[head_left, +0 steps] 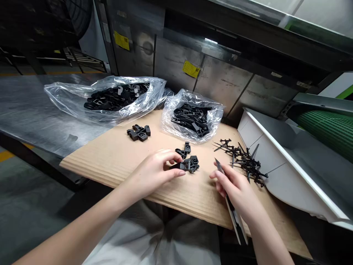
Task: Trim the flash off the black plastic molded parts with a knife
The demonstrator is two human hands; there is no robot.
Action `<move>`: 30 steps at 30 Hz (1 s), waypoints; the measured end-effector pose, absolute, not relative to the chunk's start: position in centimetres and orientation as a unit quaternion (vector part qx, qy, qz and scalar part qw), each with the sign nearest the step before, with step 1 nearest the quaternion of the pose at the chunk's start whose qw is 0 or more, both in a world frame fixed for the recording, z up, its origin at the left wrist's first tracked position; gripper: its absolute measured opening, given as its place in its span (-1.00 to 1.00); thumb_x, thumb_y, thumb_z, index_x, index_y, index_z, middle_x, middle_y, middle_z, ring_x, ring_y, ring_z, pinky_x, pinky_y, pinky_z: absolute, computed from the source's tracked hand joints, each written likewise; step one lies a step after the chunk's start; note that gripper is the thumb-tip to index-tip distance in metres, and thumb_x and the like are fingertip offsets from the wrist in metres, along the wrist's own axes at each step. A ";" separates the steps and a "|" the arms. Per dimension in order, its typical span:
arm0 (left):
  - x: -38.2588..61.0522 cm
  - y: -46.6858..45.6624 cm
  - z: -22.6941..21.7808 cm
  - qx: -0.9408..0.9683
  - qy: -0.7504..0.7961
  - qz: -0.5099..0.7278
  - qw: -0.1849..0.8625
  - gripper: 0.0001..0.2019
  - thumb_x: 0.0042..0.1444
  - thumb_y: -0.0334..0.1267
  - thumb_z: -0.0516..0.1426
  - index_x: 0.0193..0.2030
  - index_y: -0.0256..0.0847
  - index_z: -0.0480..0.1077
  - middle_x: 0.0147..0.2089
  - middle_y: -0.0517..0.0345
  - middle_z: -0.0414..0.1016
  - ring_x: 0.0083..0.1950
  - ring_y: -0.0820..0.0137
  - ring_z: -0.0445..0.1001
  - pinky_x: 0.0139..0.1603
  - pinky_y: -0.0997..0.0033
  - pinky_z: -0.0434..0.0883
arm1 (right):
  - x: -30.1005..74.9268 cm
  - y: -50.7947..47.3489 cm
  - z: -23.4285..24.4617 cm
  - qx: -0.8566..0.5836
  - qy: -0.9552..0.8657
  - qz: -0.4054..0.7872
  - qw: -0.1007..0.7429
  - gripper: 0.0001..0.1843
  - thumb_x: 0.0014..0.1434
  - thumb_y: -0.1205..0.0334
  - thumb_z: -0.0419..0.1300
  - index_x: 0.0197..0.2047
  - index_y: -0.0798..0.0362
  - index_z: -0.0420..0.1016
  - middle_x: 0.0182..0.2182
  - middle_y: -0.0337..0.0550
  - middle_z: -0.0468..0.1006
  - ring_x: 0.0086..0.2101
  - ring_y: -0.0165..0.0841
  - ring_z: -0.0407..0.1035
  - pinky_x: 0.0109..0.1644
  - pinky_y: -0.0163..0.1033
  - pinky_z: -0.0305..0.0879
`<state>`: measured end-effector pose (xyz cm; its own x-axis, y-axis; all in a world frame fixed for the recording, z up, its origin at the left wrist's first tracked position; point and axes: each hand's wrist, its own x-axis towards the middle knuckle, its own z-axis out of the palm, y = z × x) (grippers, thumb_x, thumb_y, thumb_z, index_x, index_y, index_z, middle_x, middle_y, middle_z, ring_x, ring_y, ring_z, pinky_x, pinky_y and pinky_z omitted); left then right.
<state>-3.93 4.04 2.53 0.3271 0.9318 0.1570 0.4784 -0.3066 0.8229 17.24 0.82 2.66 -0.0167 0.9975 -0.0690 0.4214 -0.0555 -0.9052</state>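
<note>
My left hand (154, 173) pinches a black plastic moulded part (190, 164) at the middle of a corrugated cardboard sheet (104, 162). Just beyond it lies a small group of similar parts (184, 149). My right hand (234, 186) grips a long, thin, flat strip (231, 211), black with a pale edge, whose pointed tip (217, 164) rises past my fingers. Close to that hand sits a tangled heap of black spiked pieces (244, 160). Another small pile of black parts (138, 133) rests further left.
Two clear plastic bags (116, 97) (191, 116) of black parts lie at the back. A white angled tray (286, 162) borders the cardboard on the right, with a green ribbed belt (328, 132) beyond. Steel panels stand behind; a metal table (35, 110) extends left.
</note>
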 end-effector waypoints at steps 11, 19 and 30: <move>0.1 0.1 0.2 0.794 0.402 0.387 0.243 -0.95 -0.05 -0.39 0.24 -0.41 -0.29 0.44 -0.46 0.13 0.40 -0.34 0.33 0.28 -0.32 0.38 0.25 | 16.7 -5.7 -0.4 -0.592 -0.651 0.245 0.408 -0.73 0.21 0.19 0.02 -0.09 0.03 0.45 -0.35 -0.15 0.53 -0.35 -0.42 0.43 -0.32 -0.41 0.36; 0.7 0.1 -0.7 0.824 0.431 0.324 0.174 -0.94 0.04 -0.32 0.18 -0.40 -0.23 0.46 -0.43 0.14 0.37 -0.34 0.33 0.23 -0.32 0.34 0.14 | 17.5 -5.6 -1.4 -0.547 -0.767 -0.031 0.335 -0.75 0.21 0.35 0.04 -0.07 0.16 0.42 -0.34 -0.09 0.53 -0.32 -0.39 0.44 -0.21 -0.37 0.33; 0.9 -0.2 -1.6 0.830 0.412 0.367 0.077 -0.84 0.12 -0.29 0.08 -0.40 -0.23 0.46 -0.47 0.14 0.36 -0.43 0.36 0.19 -0.36 0.30 0.05 | 16.4 -5.7 -1.2 -0.565 -0.774 -0.078 0.274 -0.77 0.23 0.29 0.01 -0.14 0.14 0.45 -0.47 -0.14 0.50 -0.47 -0.38 0.41 -0.31 -0.32 0.28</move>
<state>0.94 -0.21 -1.60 0.3912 0.7411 0.5456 0.6287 -0.6482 0.4296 16.45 -5.66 -1.16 -0.2110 0.8319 0.5133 0.9177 0.3494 -0.1892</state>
